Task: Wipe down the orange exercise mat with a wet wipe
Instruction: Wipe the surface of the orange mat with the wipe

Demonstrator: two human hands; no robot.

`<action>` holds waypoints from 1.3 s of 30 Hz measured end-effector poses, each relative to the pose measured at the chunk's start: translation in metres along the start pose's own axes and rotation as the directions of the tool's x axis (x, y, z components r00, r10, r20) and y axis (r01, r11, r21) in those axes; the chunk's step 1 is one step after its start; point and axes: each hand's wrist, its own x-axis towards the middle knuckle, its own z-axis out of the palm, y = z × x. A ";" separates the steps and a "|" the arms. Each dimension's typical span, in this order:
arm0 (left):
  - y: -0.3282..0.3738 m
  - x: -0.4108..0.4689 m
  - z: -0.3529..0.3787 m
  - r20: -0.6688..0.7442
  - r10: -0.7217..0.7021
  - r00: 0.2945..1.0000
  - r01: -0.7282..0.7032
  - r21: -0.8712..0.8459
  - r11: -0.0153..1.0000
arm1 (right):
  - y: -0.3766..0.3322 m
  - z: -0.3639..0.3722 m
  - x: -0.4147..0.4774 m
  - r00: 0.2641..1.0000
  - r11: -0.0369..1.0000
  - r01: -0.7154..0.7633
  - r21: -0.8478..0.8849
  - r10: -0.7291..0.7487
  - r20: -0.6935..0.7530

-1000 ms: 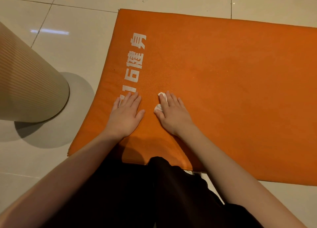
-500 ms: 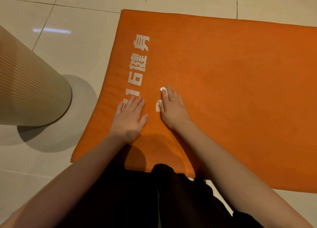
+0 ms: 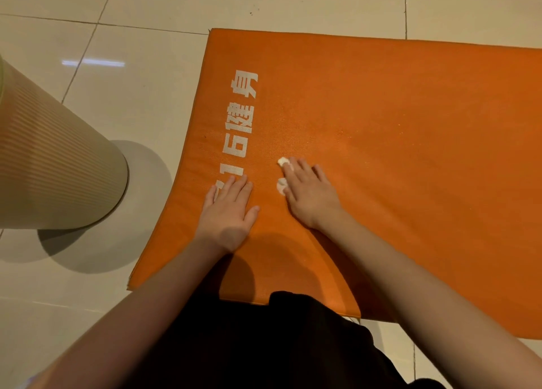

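Observation:
The orange exercise mat (image 3: 396,130) lies flat on the tiled floor, with white printed characters along its left end. My right hand (image 3: 308,195) lies palm down on the mat and presses a small white wet wipe (image 3: 282,183) against it; only bits of the wipe show past the forefinger and thumb. My left hand (image 3: 228,210) rests flat on the mat beside it, fingers straight, covering the lowest printed character.
A rolled beige ribbed mat (image 3: 55,166) lies on the floor to the left of the orange mat. My dark-clothed knees (image 3: 264,344) sit at the mat's near edge. Pale floor tiles (image 3: 140,75) surround everything.
My right hand with the wipe has slid a little away from me along the mat. My left hand has stayed flat in the same spot.

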 end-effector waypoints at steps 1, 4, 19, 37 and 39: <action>0.000 0.000 0.000 -0.002 0.007 1.000 -0.007 -0.004 1.000 | 0.007 -0.004 0.005 0.998 0.998 -0.057 -0.005 0.056 -0.021; -0.001 -0.001 0.002 -0.034 0.018 0.999 -0.017 0.002 1.000 | 0.005 -0.010 0.011 0.987 0.988 -0.152 0.009 0.153 -0.053; 0.001 0.011 -0.007 -0.024 -0.001 1.000 0.000 -0.022 1.000 | 0.007 0.000 0.005 1.000 0.997 -0.030 0.066 0.030 0.006; 0.010 0.037 -0.004 -0.028 -0.031 0.999 0.031 0.005 1.000 | 0.011 -0.003 0.003 0.999 0.989 0.031 0.147 -0.035 0.021; 0.011 0.038 -0.002 -0.017 -0.041 0.999 0.042 0.021 0.999 | 0.028 -0.007 0.007 0.997 0.995 0.075 0.066 -0.077 0.019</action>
